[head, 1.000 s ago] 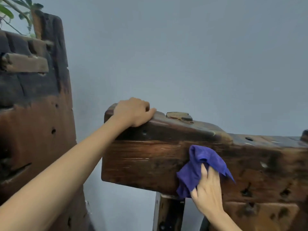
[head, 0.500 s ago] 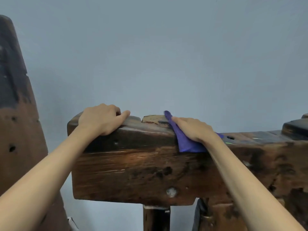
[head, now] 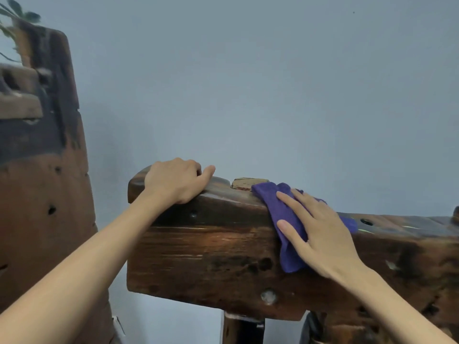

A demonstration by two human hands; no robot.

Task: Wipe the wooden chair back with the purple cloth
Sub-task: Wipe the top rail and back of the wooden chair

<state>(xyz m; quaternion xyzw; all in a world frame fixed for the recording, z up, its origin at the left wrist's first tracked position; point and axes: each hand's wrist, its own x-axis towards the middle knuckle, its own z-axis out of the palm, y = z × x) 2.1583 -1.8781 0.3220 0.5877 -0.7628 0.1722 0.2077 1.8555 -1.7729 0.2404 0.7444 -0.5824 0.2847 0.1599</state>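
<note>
**Purple cloth draped over the top edge of the chair back, pinned under a flat right hand**

Purple cloth (head: 285,214): one of them, bunched and folded over the upper edge of the wooden chair back (head: 203,254); part of it lies on the top face and part hangs down the front face of the dark, worn plank. The right hand (head: 320,234) lies on top of it with straight, spread fingers (head: 289,198); the cloth sits beneath the fingers and palm, showing past the fingertips to the left, below the thumb, and in a small patch beyond the hand to the right; the hand presses it flat to the wood and does not curl round it.

One chair back is in reach, with one wooden post (head: 242,328) under it; the left hand (head: 176,181) is near the plank's left end, well apart from the cloth, its fingers curled over the far side of the top edge and its thumb lying along the top, gripping the wood.

Two bare forearms run in from the bottom corners; one taller weathered wooden piece (head: 42,194) stands at the left, near green leaves (head: 17,13) in the corner; a plain grey-blue wall (head: 273,83) fills the background.
</note>
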